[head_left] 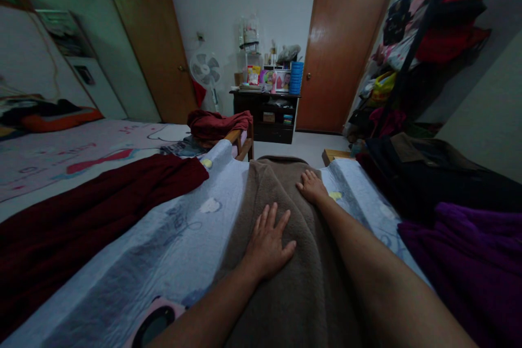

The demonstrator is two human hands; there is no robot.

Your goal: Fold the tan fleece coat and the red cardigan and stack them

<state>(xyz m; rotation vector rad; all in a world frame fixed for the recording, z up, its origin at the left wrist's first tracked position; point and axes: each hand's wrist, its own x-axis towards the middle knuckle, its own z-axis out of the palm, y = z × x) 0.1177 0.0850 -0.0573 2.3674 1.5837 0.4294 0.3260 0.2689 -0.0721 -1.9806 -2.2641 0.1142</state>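
A brown fleecy cloth (285, 217) lies lengthwise over a pale patterned bedsheet (212, 201), with soft folds running along it. My left hand (269, 242) rests flat on the cloth near its middle, fingers spread and holding nothing. Farther ahead, my right hand (313, 186) lies palm down near the right edge of the cloth, its fingers apart. A pink object with a dark round face (157, 323) is partly hidden by my left forearm.
Dark red cloth (110, 217) lies at the left; purple cloth (468, 261) and dark folded clothes (440, 174) are at the right. A wooden bed frame (244, 147), dark cabinet (267, 119) and white fan (206, 70) stand beyond.
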